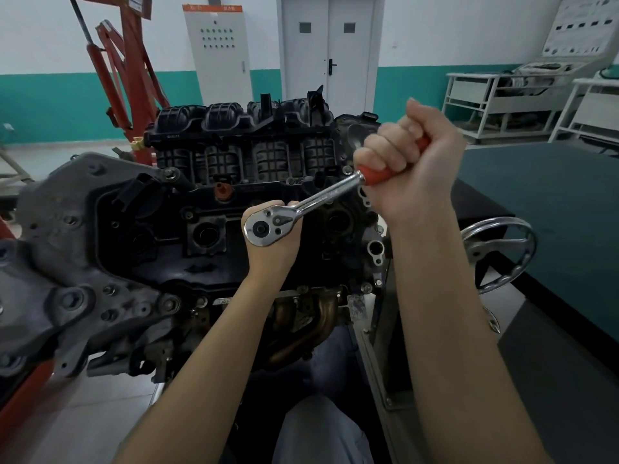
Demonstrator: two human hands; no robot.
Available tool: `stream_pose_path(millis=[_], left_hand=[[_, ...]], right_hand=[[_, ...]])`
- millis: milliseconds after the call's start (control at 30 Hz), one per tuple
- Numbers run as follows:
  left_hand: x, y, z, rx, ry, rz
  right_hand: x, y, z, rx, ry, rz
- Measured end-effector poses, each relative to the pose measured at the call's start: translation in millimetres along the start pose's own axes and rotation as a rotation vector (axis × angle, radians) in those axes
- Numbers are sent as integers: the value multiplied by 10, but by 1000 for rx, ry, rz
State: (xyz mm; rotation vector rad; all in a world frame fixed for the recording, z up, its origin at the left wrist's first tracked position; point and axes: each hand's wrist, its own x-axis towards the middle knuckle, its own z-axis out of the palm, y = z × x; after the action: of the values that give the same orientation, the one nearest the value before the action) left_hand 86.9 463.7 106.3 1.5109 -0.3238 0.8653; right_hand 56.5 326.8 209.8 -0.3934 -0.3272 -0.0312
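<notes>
A car engine [207, 229] with a black cover and black intake manifold [244, 142] stands in front of me. A chrome ratchet wrench [301, 209] with a red handle lies across its top. My right hand [408, 162] grips the red handle in a fist, up and to the right. My left hand [271, 242] sits under the ratchet head, fingers curled around whatever hangs below it; that part is hidden by the hand and the head.
A chrome handwheel [502, 252] sticks out at the engine stand's right side, beside a dark green table [552, 209]. A red engine hoist [127, 68] stands behind on the left. White racks [495, 105] line the right wall. A grey timing cover [67, 262] juts out left.
</notes>
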Motion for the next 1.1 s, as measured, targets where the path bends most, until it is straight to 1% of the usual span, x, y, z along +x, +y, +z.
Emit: stream_pose_path(millis=[100, 167, 267, 333, 400, 533, 633, 667, 700, 767, 833, 933, 1000, 1100], left_hand=[[-6, -18, -27, -19, 33, -58], [-22, -9, -28, -11, 31, -62], [-24, 21, -21, -13, 35, -70], [-11, 16, -30, -14, 27, -69], [8, -9, -34, 16, 29, -72], [27, -100, -19, 33, 46, -82], [-5, -107, -4, 43, 20, -160], [-10, -88, -3, 53, 26, -168], [-10, -81, -5, 58, 40, -129], [6, -54, -14, 66, 58, -64], [2, -7, -18, 33, 55, -64], [-17, 18, -27, -27, 26, -65], [-3, 15, -21, -10, 16, -69], [28, -35, -17, 39, 27, -68]], right_hand=[[-317, 131, -170, 90, 59, -152], [-597, 256, -289, 162, 112, -255], [-823, 380, -389, 220, 148, -321], [-771, 350, -368, 205, 122, -316], [-587, 243, -294, 149, 79, -271], [-93, 3, -40, -17, 23, -77], [88, -41, 91, -61, 2, 12], [72, -33, 94, -49, -2, 11], [20, -12, 73, -30, 1, -9], [-183, 60, -43, 20, 25, -105], [-474, 187, -187, 88, 66, -220], [-785, 357, -332, 189, 104, -316], [-777, 345, -347, 191, 102, -321], [-489, 153, -257, 115, 62, -241]])
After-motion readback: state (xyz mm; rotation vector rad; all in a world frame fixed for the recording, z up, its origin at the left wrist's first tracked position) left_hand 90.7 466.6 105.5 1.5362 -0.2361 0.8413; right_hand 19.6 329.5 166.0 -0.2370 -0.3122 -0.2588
